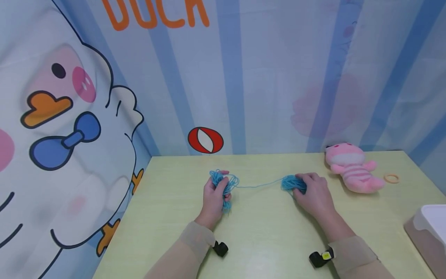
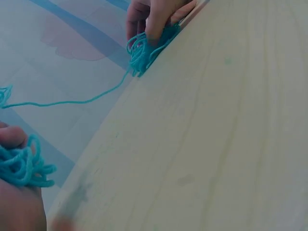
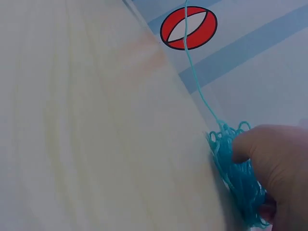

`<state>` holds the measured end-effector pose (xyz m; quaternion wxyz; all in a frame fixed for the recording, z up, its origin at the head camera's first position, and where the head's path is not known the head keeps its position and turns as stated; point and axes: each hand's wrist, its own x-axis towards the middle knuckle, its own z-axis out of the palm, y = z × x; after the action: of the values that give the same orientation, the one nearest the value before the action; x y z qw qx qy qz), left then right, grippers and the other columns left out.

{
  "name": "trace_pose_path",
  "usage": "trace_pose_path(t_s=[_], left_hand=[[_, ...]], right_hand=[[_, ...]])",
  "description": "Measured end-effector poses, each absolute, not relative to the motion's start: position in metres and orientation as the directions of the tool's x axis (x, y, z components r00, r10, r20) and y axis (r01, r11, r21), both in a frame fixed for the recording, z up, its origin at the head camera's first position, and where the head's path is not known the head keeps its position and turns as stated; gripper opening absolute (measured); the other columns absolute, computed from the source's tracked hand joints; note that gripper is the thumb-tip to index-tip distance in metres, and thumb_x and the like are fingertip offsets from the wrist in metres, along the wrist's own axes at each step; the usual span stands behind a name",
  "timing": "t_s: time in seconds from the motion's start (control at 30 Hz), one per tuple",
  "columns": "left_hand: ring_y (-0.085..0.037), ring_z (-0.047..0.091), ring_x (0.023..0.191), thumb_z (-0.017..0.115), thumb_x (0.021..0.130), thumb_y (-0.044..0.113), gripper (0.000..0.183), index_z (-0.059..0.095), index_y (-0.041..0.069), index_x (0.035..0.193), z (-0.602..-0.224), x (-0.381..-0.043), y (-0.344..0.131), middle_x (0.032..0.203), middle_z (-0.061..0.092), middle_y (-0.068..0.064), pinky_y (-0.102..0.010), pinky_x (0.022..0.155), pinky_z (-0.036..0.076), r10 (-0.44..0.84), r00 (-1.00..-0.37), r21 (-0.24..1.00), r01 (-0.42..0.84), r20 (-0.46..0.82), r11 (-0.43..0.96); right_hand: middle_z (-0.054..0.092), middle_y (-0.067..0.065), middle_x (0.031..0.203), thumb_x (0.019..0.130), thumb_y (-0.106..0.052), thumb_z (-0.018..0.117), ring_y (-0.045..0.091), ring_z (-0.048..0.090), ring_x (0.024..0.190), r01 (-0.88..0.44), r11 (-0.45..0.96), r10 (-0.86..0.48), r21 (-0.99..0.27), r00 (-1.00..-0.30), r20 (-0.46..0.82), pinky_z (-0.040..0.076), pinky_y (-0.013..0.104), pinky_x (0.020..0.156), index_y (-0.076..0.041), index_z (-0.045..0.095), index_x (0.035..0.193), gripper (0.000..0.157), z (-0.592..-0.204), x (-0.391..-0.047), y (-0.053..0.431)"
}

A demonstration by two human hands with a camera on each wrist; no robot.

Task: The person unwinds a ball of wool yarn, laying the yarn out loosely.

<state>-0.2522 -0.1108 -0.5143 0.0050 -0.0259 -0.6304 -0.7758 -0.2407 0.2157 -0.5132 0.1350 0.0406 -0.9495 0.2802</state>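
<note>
My left hand grips a loose, loopy bundle of blue yarn, with loops sticking out above the thumb and a tail hanging below the fingers. On the right, a thicker hank of the same yarn is pinched between the thumb and fingers of my right hand, close over the table. A single strand runs between the two bundles with a slight sag. In the right wrist view the thumb presses across the hank, and the strand leaves its looped end.
A pink striped plush toy lies at the table's back right, with a small tan ring beside it. A white-topped box stands at the right edge. Behind the pale wooden table hangs a printed curtain.
</note>
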Motion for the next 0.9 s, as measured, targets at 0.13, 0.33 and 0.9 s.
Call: trace_pose_path(t_s=[0.13, 0.33, 0.9], left_hand=[[-0.014, 0.049, 0.06, 0.062, 0.113, 0.032, 0.048, 0.056, 0.001, 0.149, -0.515, -0.251, -0.11, 0.089, 0.057, 0.001, -0.02, 0.059, 0.048, 0.03, -0.998, 0.975, 0.05, 0.058, -0.216], [-0.013, 0.05, 0.061, 0.062, 0.112, 0.032, 0.042, 0.059, 0.006, 0.146, -0.515, -0.251, -0.11, 0.089, 0.057, 0.001, -0.021, 0.059, 0.049, 0.059, -0.995, 0.972, 0.066, 0.081, -0.224], [-0.011, 0.049, 0.06, 0.059, 0.113, 0.027, 0.031, 0.061, 0.01, 0.14, -0.513, -0.25, -0.107, 0.09, 0.06, 0.001, -0.02, 0.058, 0.048, 0.111, -0.987, 0.963, 0.083, 0.114, -0.258]], right_hand=[[0.064, 0.027, 0.137, 0.093, -0.019, 0.071, 0.052, 0.051, 0.127, -0.285, 0.799, -0.001, -0.529, -0.881, 0.473, 0.043, 0.067, 0.107, -0.004, 0.073, 0.131, 0.041, -0.511, -0.238, 0.203], [0.076, 0.016, 0.131, 0.099, -0.017, 0.074, 0.041, 0.067, 0.128, -0.515, 0.723, -0.155, -0.46, -0.771, 0.618, 0.056, 0.059, 0.109, -0.006, 0.077, 0.126, 0.03, -0.511, -0.231, 0.149], [0.085, 0.005, 0.107, 0.102, -0.018, 0.079, 0.027, 0.072, 0.104, -0.508, 0.678, -0.211, -0.532, -0.827, 0.521, 0.064, 0.046, 0.09, -0.012, 0.086, 0.116, 0.017, -0.506, -0.227, 0.084]])
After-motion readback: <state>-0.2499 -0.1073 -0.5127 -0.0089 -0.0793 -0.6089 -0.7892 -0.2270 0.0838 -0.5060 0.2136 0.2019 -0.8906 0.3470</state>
